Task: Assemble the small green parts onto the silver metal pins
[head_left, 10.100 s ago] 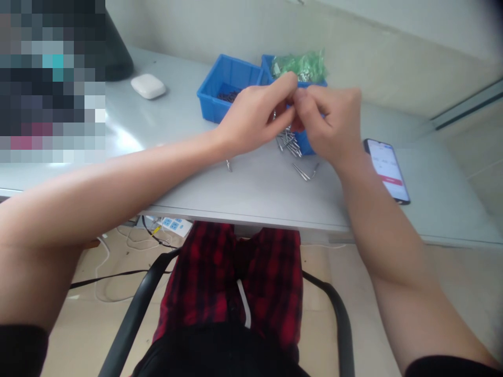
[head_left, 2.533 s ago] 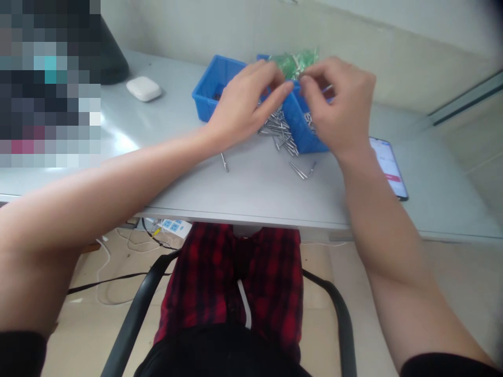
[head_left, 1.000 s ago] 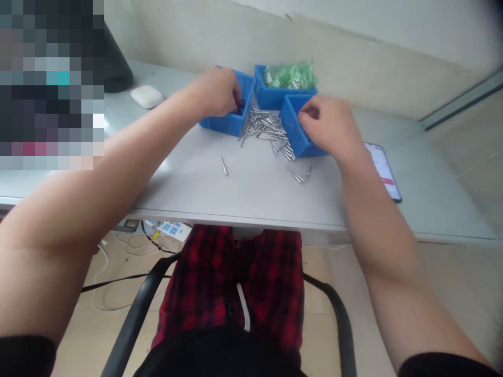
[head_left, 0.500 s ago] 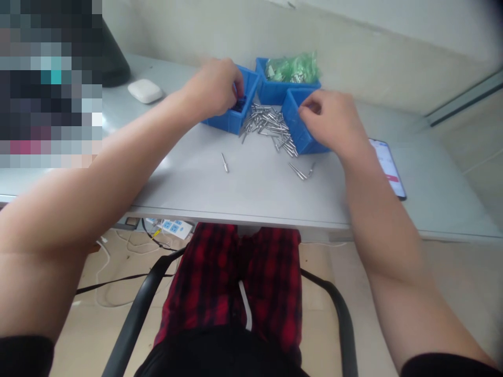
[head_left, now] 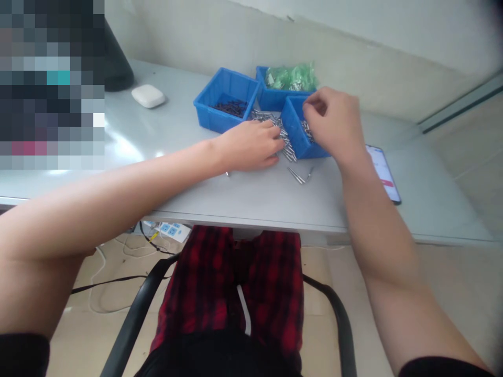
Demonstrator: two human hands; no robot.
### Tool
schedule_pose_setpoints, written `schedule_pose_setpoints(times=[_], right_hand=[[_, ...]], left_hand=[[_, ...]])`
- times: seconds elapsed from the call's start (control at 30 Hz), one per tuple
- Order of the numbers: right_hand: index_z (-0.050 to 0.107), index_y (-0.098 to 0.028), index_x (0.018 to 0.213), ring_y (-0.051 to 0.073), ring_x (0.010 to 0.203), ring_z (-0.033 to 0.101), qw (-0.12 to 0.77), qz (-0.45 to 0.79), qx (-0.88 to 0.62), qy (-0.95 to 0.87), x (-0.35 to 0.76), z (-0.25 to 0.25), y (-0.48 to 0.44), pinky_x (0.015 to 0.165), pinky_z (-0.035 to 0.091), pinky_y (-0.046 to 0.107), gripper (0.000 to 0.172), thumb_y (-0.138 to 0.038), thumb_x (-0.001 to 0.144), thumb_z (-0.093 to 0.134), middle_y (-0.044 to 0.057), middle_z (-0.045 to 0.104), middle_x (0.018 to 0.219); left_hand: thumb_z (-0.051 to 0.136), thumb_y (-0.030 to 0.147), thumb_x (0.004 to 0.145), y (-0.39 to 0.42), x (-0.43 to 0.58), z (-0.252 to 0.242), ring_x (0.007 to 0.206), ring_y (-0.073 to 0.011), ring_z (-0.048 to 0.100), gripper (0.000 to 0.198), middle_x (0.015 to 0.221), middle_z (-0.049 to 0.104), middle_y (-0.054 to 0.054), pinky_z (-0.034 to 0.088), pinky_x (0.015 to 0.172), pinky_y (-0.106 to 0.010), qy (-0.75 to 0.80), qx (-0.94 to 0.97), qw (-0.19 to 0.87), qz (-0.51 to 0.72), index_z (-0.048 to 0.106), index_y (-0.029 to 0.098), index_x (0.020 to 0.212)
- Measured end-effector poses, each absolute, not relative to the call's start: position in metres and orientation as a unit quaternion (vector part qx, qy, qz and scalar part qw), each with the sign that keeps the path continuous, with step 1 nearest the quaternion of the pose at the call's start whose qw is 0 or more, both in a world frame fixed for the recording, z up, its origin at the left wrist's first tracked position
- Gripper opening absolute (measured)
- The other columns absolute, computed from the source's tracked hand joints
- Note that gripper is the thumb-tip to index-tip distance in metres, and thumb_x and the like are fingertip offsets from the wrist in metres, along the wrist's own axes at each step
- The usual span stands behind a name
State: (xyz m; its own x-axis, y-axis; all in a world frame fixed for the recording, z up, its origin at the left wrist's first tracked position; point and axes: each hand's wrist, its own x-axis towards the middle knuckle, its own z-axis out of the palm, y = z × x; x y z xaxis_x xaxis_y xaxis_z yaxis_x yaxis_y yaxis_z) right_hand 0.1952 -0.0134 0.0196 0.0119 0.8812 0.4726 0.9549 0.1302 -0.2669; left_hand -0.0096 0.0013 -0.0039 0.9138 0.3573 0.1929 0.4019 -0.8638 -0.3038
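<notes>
My left hand lies palm down at the near left edge of a loose pile of silver pop rivets, fingers apart and touching the pile. My right hand is over the right blue bin, thumb and fingers pinched together; anything between them is hidden. More silver pieces show inside that bin. To the left, a blue bin contains many small dark, slender pieces. A few rivets lie apart on the table, in front of the pile.
Behind stands a third blue bin with a green plastic bag of metal parts. A phone lies beside my right forearm. A white rounded case sits at the left. The table's front edge is above my lap.
My left hand has come out of the left bin and moved right and nearer, down to the rivet pile, its fingers spreading. My right hand stays pinched over the right bin.
</notes>
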Motion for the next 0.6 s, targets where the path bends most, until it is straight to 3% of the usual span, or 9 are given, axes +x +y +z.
schedule_pose_setpoints(times=[0.13, 0.27, 0.43, 0.6], right_hand=[[0.068, -0.03, 0.092, 0.024, 0.096, 0.072, 0.274, -0.07, -0.658, -0.698, 0.192, 0.02, -0.015, 0.094, 0.057, 0.043, 0.018, -0.023, 0.092, 0.051, 0.0, 0.075, 0.095], [0.067, -0.034, 0.088, 0.023, 0.092, 0.072, 0.274, -0.067, -0.646, -0.71, 0.189, 0.019, -0.017, 0.091, 0.059, 0.042, 0.018, -0.025, 0.091, 0.051, -0.004, 0.075, 0.091], [0.068, -0.027, 0.093, 0.025, 0.096, 0.072, 0.273, -0.051, -0.643, -0.714, 0.187, 0.017, -0.017, 0.096, 0.055, 0.043, 0.017, -0.024, 0.093, 0.052, 0.002, 0.075, 0.095], [0.068, -0.032, 0.095, 0.025, 0.098, 0.071, 0.261, -0.052, -0.64, -0.721, 0.187, 0.017, -0.017, 0.097, 0.055, 0.042, 0.02, -0.026, 0.094, 0.049, -0.001, 0.075, 0.097]], left_hand=[[0.035, 0.027, 0.102, 0.009, -0.01, -0.011, 0.109, -0.0269, 0.066, 0.04, 0.118, 0.069, -0.014, 0.049, 0.081, -0.034, -0.215, -0.965, 0.144, -0.043, 0.065, 0.014, 0.124], [0.035, 0.017, 0.099, 0.014, -0.01, -0.01, 0.106, -0.0249, 0.067, 0.037, 0.115, 0.07, -0.013, 0.049, 0.082, -0.033, -0.222, -0.965, 0.133, -0.043, 0.067, 0.016, 0.118], [0.032, 0.001, 0.09, 0.017, -0.01, -0.007, 0.101, -0.0221, 0.068, 0.045, 0.11, 0.07, -0.012, 0.048, 0.083, -0.031, -0.221, -0.967, 0.122, -0.025, 0.068, 0.015, 0.114], [0.036, 0.0, 0.087, 0.023, -0.01, -0.01, 0.093, -0.0204, 0.068, 0.043, 0.103, 0.07, -0.01, 0.047, 0.08, -0.03, -0.216, -0.97, 0.092, -0.057, 0.07, 0.016, 0.106]])
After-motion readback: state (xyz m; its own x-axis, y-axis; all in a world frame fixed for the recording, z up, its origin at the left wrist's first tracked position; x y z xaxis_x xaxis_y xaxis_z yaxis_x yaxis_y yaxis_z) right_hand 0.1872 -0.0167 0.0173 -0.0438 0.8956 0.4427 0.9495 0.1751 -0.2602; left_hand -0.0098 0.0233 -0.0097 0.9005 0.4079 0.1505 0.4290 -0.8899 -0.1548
